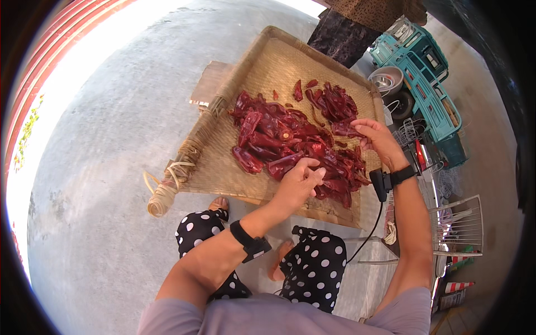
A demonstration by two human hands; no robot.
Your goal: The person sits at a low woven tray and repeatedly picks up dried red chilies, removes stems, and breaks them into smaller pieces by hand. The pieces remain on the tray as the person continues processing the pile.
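A heap of dried red chili peppers lies on a woven bamboo tray before me. A smaller group of red peppers lies beyond it on the right. My right hand pinches a dark red pepper between thumb and fingers at the near edge of that group. Over the front of the big heap is my left hand, its fingers partly curled; whether it grips a pepper cannot be told. A few loose peppers and bits, one a single pepper, lie between the groups.
Another person stands at the tray's far side. A teal three-wheeled vehicle, a bowl and a metal wire rack are on the right. A rolled strip is tied at the tray's left corner. A black cable hangs from my right wristband.
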